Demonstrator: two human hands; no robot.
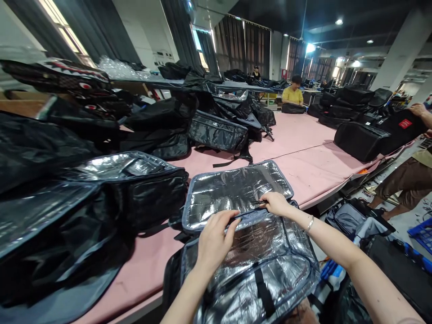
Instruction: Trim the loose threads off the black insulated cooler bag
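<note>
An insulated bag (243, 288) with a shiny silver lining lies open before me, its lid (232, 189) folded back on the table. Blue-grey binding runs along its edges, and a black strap (265, 292) crosses the lining. My left hand (218, 236) pinches the bound seam between lid and body, thumb and fingers closed on it. At the right end of that seam, my right hand (275, 203) is closed on a thin dark tool (259, 202) that points left over the lining. Its exact kind is too small to make out.
Open silver-lined bags (151, 198) crowd the pink-covered table (303, 157) on the left, with camouflage bags (219, 130) behind. Black bags (359, 139) stand at the right, near a co-worker's hand (418, 110). Another person (293, 94) in yellow sits across the table. More bags (347, 218) lie below right.
</note>
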